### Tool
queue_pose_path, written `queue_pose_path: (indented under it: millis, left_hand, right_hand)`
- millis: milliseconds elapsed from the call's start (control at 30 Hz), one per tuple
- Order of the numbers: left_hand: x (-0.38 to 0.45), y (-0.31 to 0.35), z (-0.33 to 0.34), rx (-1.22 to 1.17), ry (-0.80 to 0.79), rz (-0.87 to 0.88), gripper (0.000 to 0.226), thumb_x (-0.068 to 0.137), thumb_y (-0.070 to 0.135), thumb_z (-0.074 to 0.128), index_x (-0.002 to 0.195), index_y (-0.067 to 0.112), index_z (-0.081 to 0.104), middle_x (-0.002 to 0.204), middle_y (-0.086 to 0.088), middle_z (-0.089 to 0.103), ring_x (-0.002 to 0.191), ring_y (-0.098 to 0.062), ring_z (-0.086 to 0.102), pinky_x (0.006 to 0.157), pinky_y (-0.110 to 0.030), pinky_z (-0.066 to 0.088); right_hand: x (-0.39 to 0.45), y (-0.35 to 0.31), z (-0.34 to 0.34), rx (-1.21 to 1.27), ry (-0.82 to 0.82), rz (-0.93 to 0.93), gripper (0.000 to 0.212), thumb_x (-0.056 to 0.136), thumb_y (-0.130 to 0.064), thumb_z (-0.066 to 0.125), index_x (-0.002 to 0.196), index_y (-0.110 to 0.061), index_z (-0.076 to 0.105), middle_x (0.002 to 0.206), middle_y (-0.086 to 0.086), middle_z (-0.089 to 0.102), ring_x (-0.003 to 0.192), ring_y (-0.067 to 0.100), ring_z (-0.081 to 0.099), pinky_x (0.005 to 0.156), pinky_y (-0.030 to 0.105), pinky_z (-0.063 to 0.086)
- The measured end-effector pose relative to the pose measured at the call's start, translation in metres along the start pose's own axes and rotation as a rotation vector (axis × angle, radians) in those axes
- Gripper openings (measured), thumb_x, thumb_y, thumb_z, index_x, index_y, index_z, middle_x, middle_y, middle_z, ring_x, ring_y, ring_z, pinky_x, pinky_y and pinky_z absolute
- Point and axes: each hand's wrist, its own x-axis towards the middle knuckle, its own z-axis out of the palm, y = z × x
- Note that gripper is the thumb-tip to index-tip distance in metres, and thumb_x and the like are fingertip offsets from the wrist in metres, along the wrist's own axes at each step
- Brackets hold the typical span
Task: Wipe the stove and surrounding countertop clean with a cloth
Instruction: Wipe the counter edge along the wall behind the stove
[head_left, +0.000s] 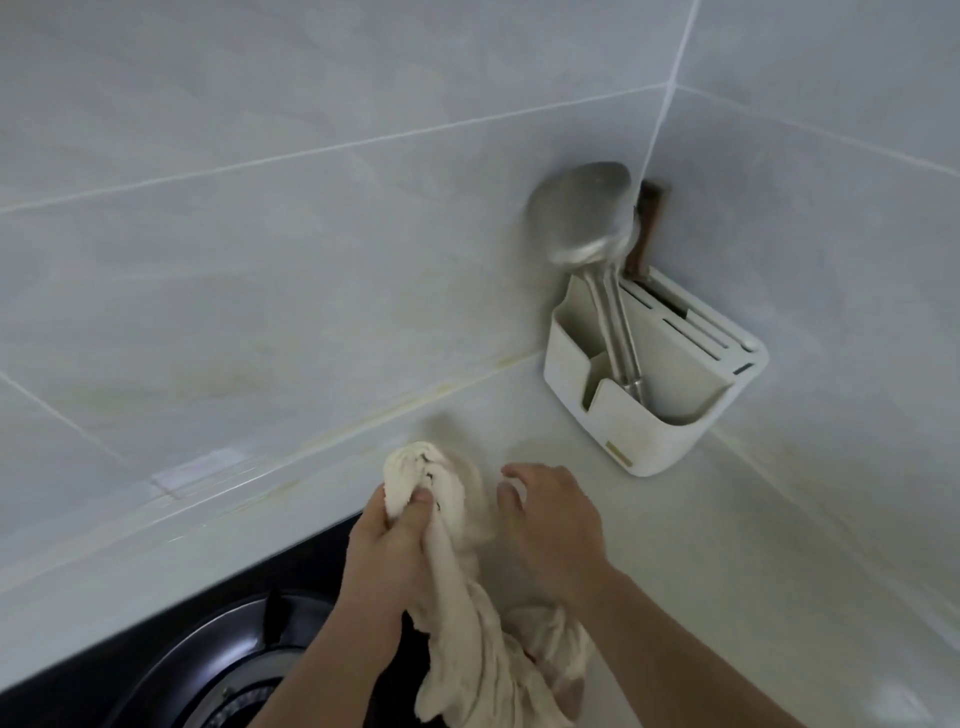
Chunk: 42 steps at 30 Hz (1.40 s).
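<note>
Head view: 2 hands, left hand (387, 545) and right hand (553, 525), each grip clutching 1 cloth (467, 639).

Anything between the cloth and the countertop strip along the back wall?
Nothing visible. The left hand grips the cloth just above the countertop, and the strip toward the wall is bare. The utensil holder stands off to the right in the corner.

Two hands (395, 551), one cloth (467, 639), one stove (218, 670), one utensil holder (654, 415), one ladle (582, 218).
</note>
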Motion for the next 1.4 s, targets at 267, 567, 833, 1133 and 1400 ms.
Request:
queue_pose_path:
  millis: [267, 567, 833, 1133, 1400]
  left_hand:
    - [0.03, 0.055, 0.036, 0.337, 0.141, 0.639, 0.033, 0.097, 0.029, 0.067, 0.129, 0.029, 0.06, 0.114, 0.01, 0.063, 0.093, -0.008, 0.059, 0.083, -0.029, 0.046]
    - [0.097, 0.058, 0.113, 1.449, 0.004, 1.024, 0.059, 0.093, 0.025, 0.063, 0.147, 0.034, 0.039, 0.14, 0.002, 0.037, 0.117, -0.022, 0.053, 0.081, -0.037, 0.046]
    - [0.134, 0.055, 0.142, 1.677, -0.121, 1.091, 0.049, 0.099, 0.015, 0.057, 0.145, 0.021, 0.042, 0.149, 0.0, 0.039, 0.112, -0.026, 0.06, 0.074, -0.037, 0.046]
    - [0.141, 0.035, 0.162, 1.861, -0.08, 0.911, 0.048, 0.104, 0.011, 0.043, 0.149, 0.005, 0.027, 0.127, -0.01, 0.059, 0.096, -0.03, 0.068, 0.073, -0.037, 0.055]
    - [0.144, 0.044, 0.119, 1.905, -0.15, 0.749, 0.044, 0.105, 0.009, 0.035, 0.149, 0.003, 0.031, 0.139, -0.014, 0.058, 0.114, -0.036, 0.065, 0.07, -0.039, 0.045]
  right_hand:
    - [0.001, 0.028, 0.014, -0.317, -0.28, 0.006, 0.099, 0.092, -0.066, 0.058, 0.161, -0.013, 0.012, 0.17, 0.005, 0.008, 0.156, 0.03, 0.01, 0.125, 0.045, 0.025]
    - [0.022, 0.024, 0.008, -0.51, -0.41, -0.006, 0.108, 0.09, -0.029, 0.067, 0.162, -0.009, -0.012, 0.17, 0.009, -0.018, 0.158, 0.033, -0.007, 0.126, 0.053, 0.013]
    - [0.029, 0.024, 0.015, -0.487, -0.414, 0.0, 0.11, 0.092, -0.034, 0.072, 0.163, -0.008, -0.008, 0.171, 0.012, -0.015, 0.158, 0.037, -0.006, 0.125, 0.057, 0.018]
    - [0.032, 0.023, 0.015, -0.505, -0.387, 0.002, 0.111, 0.088, -0.028, 0.076, 0.163, -0.008, -0.004, 0.171, 0.012, -0.01, 0.158, 0.036, -0.002, 0.123, 0.055, 0.025]
    - [0.032, 0.022, 0.009, -0.472, -0.395, 0.03, 0.108, 0.091, -0.034, 0.071, 0.164, -0.014, -0.006, 0.172, 0.002, -0.014, 0.159, 0.025, -0.005, 0.123, 0.047, 0.028]
